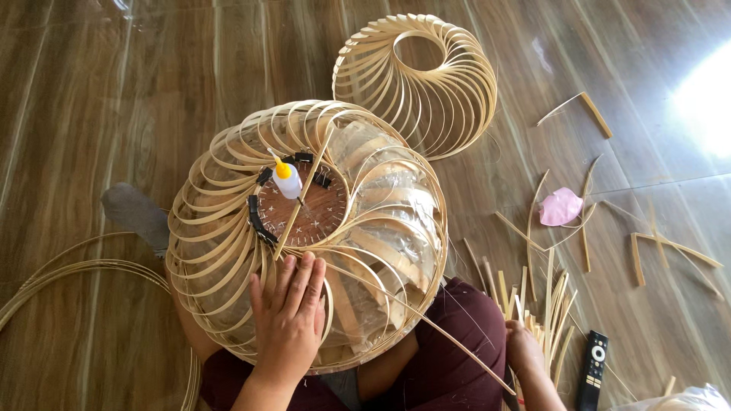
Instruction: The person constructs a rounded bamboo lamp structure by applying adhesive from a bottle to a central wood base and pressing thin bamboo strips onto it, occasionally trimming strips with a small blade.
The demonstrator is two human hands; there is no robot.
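Down on my lap sits the half-built bamboo lampshade (304, 236), a dome of curved pale strips spiralling around a round brown wooden disc (304, 209), and I've got my left hand (289, 316) spread flat on its near side, fingers released and pressing lightly on the strips, grasping nothing. A small glue bottle (286, 179) with a yellow tip stands on the disc, and one long straight bamboo strip (304, 194) lies slanted across the middle, passing just beside the bottle. Black clips (257, 217) line the disc's left rim. My right hand (524, 346) is low by my knee, curled down among a bundle of loose bamboo slats (544, 304) on the wooden floor (114, 91); I cannot tell whether it grips any. Beyond the shade, touching its far edge, rests a second finished bamboo lampshade (419, 80). Off right lie scattered strips, a pink scrap (560, 207), and a black remote control (593, 369). Coiled bamboo rings (76, 270) lie at left.
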